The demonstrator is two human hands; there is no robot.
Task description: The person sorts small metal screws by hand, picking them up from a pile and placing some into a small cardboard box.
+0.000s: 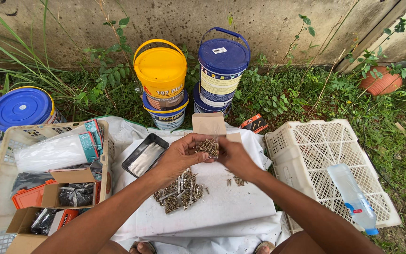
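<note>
Outdoors by a concrete wall, on a white cloth (pixel 222 207), both the left hand (pixel 179 157) and right hand (pixel 233 157) pinch a small clear bag of screws (pixel 208 147), partly filled, while a large screw pile (pixel 179 192) below remains unbagged.

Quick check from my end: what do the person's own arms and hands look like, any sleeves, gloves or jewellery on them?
Both arms are bare as far up as the head view shows; no sleeve is visible. The left hand and right hand wear no gloves. No watch, bracelet or ring can be seen on the wrists or fingers that show. No markings or cables are visible on them.
</note>
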